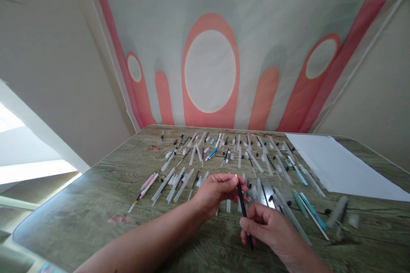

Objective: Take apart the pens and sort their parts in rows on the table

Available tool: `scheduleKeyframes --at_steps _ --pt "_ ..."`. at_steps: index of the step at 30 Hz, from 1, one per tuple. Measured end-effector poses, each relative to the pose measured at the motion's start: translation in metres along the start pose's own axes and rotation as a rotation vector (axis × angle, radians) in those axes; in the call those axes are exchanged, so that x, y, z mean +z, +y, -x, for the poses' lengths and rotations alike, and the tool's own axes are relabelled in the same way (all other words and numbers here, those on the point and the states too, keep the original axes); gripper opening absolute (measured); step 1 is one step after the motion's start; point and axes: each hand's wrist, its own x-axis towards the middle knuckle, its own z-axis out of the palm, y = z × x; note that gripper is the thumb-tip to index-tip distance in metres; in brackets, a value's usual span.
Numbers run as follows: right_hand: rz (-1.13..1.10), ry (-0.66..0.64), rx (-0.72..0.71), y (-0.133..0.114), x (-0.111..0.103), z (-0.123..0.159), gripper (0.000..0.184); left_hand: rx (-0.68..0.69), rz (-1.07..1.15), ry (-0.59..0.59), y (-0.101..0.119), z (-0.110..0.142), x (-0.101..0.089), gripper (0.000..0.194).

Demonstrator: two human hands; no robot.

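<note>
A slim black pen refill (242, 202) with a small gold-coloured tip is held upright, slightly tilted, between my two hands near the front of the table. My left hand (221, 187) pinches its upper end by the tip. Lower down, my right hand (264, 224) grips the refill between thumb and fingers, and its dark end sticks out below. Behind and around the hands lie clear pen barrels (184, 185), dark refills, and small black and clear pen parts. My left hand hides some of these pieces.
The wood-patterned table (96, 204) carries rows of taken-apart pens. A blue pen (211, 154) lies mid-table, pink-and-white pieces (149, 185) at left, teal barrels (312, 209) at right. A white paper sheet (346, 166) covers the back right. A printed backdrop (211, 119) stands behind.
</note>
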Motion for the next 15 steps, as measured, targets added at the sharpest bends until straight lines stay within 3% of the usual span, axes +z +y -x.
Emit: scheduleKeyframes --at_steps 5,9,15 --pt "-0.223 -0.046 0.035 -0.0056 0.0015 0.0026 0.033 -0.028 0.067 -0.008 -0.0016 -0.0024 -0.0037 0.028" --pt "-0.236 -0.033 0.013 -0.0046 -0.0008 0.0053 0.022 -0.027 0.047 -0.002 -0.004 -0.0032 -0.0059 0.027" --pt "-0.357 -0.053 0.056 -0.0014 0.0003 0.0044 0.029 -0.021 0.037 0.012 -0.0038 -0.0033 -0.0063 0.026"
